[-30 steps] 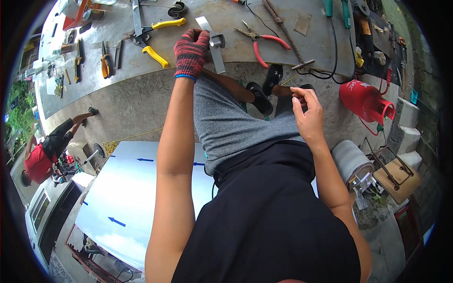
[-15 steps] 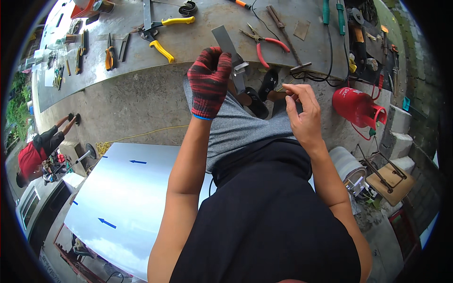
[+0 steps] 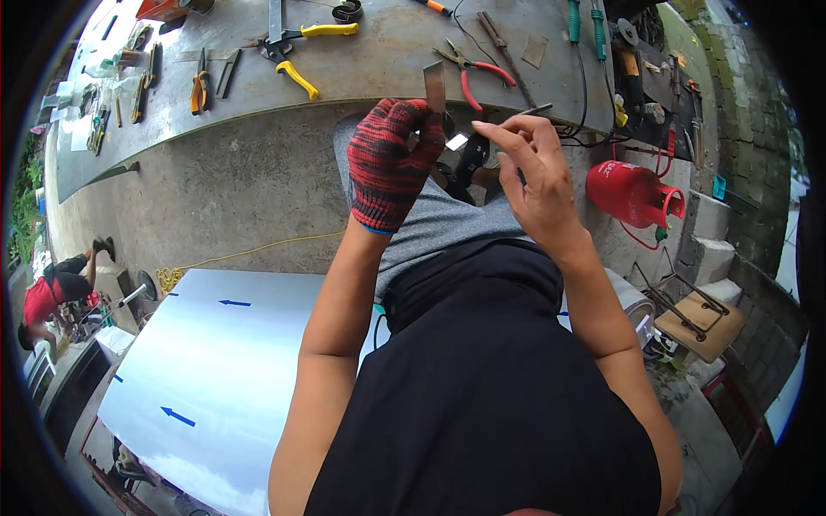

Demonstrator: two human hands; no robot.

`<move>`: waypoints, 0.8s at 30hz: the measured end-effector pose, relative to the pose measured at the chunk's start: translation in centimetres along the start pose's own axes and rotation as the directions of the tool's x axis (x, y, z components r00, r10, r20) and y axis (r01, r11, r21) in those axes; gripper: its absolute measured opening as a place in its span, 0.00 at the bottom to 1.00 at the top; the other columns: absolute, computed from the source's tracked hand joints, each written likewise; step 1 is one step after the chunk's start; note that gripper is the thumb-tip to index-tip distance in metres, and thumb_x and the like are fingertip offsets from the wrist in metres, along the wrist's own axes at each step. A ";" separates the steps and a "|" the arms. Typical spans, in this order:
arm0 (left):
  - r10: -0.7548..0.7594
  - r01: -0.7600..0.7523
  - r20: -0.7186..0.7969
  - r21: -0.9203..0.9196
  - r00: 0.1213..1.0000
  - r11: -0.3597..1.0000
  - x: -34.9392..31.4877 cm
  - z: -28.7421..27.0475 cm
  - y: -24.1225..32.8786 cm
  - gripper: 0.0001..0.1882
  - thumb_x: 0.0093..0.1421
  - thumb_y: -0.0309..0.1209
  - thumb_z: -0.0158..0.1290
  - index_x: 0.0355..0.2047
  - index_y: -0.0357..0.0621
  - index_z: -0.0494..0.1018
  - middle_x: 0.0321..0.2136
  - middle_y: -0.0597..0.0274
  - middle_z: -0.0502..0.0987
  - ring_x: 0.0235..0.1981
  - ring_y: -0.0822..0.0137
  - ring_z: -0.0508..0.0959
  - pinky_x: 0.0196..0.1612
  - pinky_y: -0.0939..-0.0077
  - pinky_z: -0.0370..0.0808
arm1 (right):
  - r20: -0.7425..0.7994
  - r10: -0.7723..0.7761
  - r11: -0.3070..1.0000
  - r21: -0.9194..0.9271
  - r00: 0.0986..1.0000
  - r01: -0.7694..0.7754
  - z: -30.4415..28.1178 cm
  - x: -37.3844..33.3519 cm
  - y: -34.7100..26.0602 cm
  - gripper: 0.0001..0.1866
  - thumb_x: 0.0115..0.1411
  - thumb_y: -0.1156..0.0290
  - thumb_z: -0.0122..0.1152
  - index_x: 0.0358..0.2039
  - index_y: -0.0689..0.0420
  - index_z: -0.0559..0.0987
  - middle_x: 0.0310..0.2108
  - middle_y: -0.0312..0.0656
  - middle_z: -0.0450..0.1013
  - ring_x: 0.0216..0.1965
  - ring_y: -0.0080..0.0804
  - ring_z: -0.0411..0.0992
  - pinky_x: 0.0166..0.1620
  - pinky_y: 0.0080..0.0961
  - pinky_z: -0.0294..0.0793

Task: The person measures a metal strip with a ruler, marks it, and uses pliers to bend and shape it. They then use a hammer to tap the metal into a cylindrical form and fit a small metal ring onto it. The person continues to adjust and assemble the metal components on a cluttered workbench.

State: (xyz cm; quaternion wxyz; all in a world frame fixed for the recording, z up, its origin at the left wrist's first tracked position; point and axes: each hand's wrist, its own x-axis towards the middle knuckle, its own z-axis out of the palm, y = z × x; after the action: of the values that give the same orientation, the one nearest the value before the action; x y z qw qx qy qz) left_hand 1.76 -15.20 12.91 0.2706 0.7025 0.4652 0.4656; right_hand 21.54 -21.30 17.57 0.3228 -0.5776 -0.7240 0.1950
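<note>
My left hand [image 3: 389, 168], in a red and black striped knit glove, is closed on a flat metal strip [image 3: 434, 86]. The strip's upper end stands out above the fingers, near the bench edge. Just right of the glove a small shiny metal part [image 3: 457, 140] shows; whether it belongs to the strip I cannot tell. My bare right hand [image 3: 540, 176] hovers to the right of it, fingers loosely bent and apart from the thumb, with nothing visible in them. Red-handled pliers [image 3: 471, 73] lie on the bench beyond both hands.
The metal bench [image 3: 379, 60] carries yellow-handled snips [image 3: 297, 52], orange-handled pliers [image 3: 200, 86] and green-handled tools with cables [image 3: 598, 39]. A red gas cylinder [image 3: 624, 191] stands at right. A shiny sheet [image 3: 232, 353] lies behind at left. Another person [image 3: 56, 297] is at far left.
The metal strip has tilted more upright, and my left hand has shifted slightly right. My right hand has moved up and left, closer to the glove. The other person bends lower.
</note>
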 end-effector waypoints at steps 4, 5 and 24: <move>-0.011 0.010 -0.040 -0.013 0.999 1.000 -0.5 -0.5 0.5 0.09 0.57 0.24 0.64 0.39 0.43 0.81 0.31 0.55 0.80 0.31 0.57 0.82 0.36 0.67 0.78 | 0.067 0.010 0.998 -0.061 0.998 -0.006 0.1 -0.4 -0.4 0.24 0.53 0.86 0.62 0.50 0.52 0.83 0.42 0.42 0.71 0.41 0.40 0.71 0.47 0.36 0.73; -0.016 0.015 -0.049 -0.022 0.999 1.000 -0.6 -0.7 0.3 0.09 0.58 0.24 0.64 0.39 0.42 0.81 0.31 0.55 0.80 0.31 0.58 0.82 0.36 0.67 0.78 | 0.057 0.050 0.998 -0.050 0.997 -0.047 0.0 -0.7 -0.1 0.22 0.54 0.85 0.62 0.48 0.52 0.84 0.42 0.42 0.71 0.41 0.40 0.72 0.47 0.36 0.73; -0.533 0.725 0.511 -0.595 0.674 0.346 -2.7 -0.5 -1.2 0.10 0.69 0.36 0.56 0.43 0.43 0.78 0.31 0.71 0.77 0.31 0.79 0.75 0.34 0.81 0.72 | -0.044 -0.135 0.991 -0.014 0.990 0.135 0.4 2.5 -2.6 0.09 0.53 0.79 0.70 0.35 0.57 0.82 0.35 0.41 0.75 0.40 0.42 0.74 0.44 0.36 0.75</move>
State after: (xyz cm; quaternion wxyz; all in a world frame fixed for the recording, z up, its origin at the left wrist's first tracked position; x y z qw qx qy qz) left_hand 0.49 -17.12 11.05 0.7488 0.3297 0.4232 0.3892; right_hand 19.11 -19.56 19.60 0.3483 -0.5333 -0.7550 0.1556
